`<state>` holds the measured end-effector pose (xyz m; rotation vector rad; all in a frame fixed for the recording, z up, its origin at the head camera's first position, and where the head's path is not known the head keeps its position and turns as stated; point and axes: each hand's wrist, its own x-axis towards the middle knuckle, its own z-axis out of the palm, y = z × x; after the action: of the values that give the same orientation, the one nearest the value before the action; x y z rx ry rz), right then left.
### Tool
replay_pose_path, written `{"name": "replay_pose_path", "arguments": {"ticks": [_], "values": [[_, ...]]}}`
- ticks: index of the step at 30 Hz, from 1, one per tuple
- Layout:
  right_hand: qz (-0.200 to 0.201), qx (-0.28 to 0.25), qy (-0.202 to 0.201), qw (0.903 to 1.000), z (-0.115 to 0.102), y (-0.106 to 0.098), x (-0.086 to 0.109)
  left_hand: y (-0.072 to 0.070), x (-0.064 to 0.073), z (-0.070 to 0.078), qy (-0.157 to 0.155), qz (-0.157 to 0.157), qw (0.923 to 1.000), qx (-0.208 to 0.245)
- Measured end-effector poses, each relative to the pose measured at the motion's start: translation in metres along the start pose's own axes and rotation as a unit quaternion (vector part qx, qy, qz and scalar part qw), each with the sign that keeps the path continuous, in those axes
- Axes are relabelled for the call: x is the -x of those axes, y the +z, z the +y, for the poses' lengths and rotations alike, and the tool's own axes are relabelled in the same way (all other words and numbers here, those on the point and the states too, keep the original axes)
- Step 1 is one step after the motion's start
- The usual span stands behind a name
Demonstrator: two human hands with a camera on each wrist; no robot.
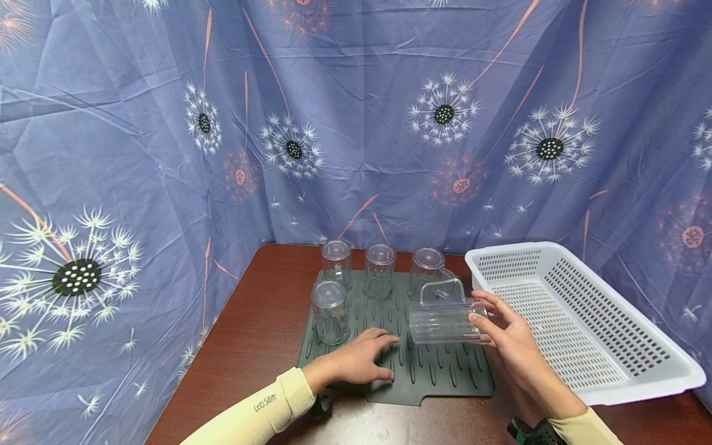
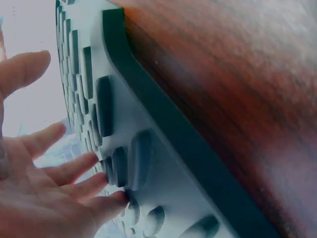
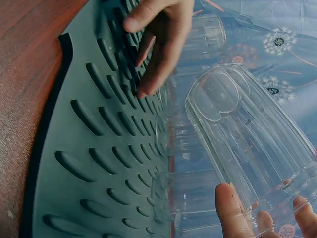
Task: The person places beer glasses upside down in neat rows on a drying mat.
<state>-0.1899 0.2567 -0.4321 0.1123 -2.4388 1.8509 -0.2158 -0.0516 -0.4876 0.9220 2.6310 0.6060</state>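
Note:
My right hand (image 1: 508, 330) grips a clear mug (image 1: 442, 321) by one end. The mug lies on its side in the air above the mat, its handle facing up in the head view. In the right wrist view, thumb and fingers pinch the lower end of the same mug (image 3: 252, 124). Over the middle of the dark green ridged mat (image 1: 450, 380) my left hand (image 1: 361, 358) is spread with nothing in it. Its fingers (image 2: 74, 168) are loosely extended close to the mat's ridges; whether they touch it cannot be told.
Several clear mugs stand on the mat: a front-left mug (image 1: 330, 312), a back-left mug (image 1: 337, 266), a back-middle mug (image 1: 379, 272) and a back-right mug (image 1: 425, 272). A white perforated basket (image 1: 589, 395) sits at right on the brown table (image 1: 239, 346). A patterned curtain (image 1: 356, 123) hangs behind.

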Motion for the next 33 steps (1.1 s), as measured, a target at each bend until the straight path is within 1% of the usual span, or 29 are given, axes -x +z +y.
{"name": "replay_pose_path", "arguments": {"ticks": [4,9,12,18,22,26,29,33], "values": [[0.000,0.018,-0.004,0.9998,0.002,0.002,0.001,-0.001,0.000,0.001,-0.011,0.025,0.9994,0.023],[-0.001,0.044,-0.002,0.9990,0.004,0.004,0.001,-0.001,0.000,0.003,-0.019,0.038,0.9984,0.038],[-0.004,0.040,0.000,0.9992,0.007,0.005,0.001,-0.003,0.000,0.005,-0.027,0.045,0.9973,0.052],[-0.008,0.029,0.003,0.9996,0.010,0.009,0.003,-0.007,0.001,0.013,-0.040,0.074,0.9931,0.082],[-0.017,0.029,0.013,0.9994,0.011,0.011,0.004,-0.008,0.001,0.015,-0.042,0.085,0.9882,0.120],[-0.025,0.026,0.021,0.9991,0.011,0.013,0.006,-0.007,-0.001,0.018,-0.035,0.091,0.9798,0.175],[-0.029,0.021,0.020,0.9992,0.011,0.015,0.007,-0.007,-0.002,0.019,-0.028,0.089,0.9740,0.206],[-0.034,0.013,0.020,0.9992,0.012,0.017,0.009,-0.007,-0.002,0.020,-0.026,0.086,0.9682,0.233]]}}
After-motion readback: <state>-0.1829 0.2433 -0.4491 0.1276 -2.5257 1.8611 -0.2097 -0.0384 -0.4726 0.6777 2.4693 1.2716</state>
